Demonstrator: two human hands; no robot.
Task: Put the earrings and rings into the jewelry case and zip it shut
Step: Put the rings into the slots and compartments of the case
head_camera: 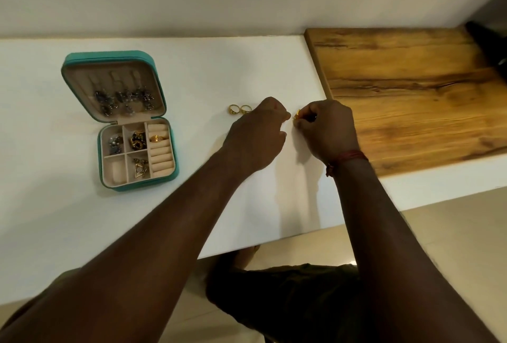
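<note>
A teal jewelry case [82, 62] lies open on the white table at the left, lid folded back with dark earrings hanging in it. Its tray holds earrings in several compartments and one gold ring [157, 138] in the ring rolls. Two gold rings [240, 109] lie on the table just left of my left hand [256, 134], whose fingers are curled shut; what it holds is hidden. My right hand [327, 130], with a red thread at the wrist, pinches a small gold ring [296, 115] at its fingertips. The two hands nearly touch.
A wooden board [411, 90] covers the table's right part, beside my right hand. A dark object [491, 51] lies at the board's far right edge. A white wall runs behind the table. The table's front edge lies above my knees.
</note>
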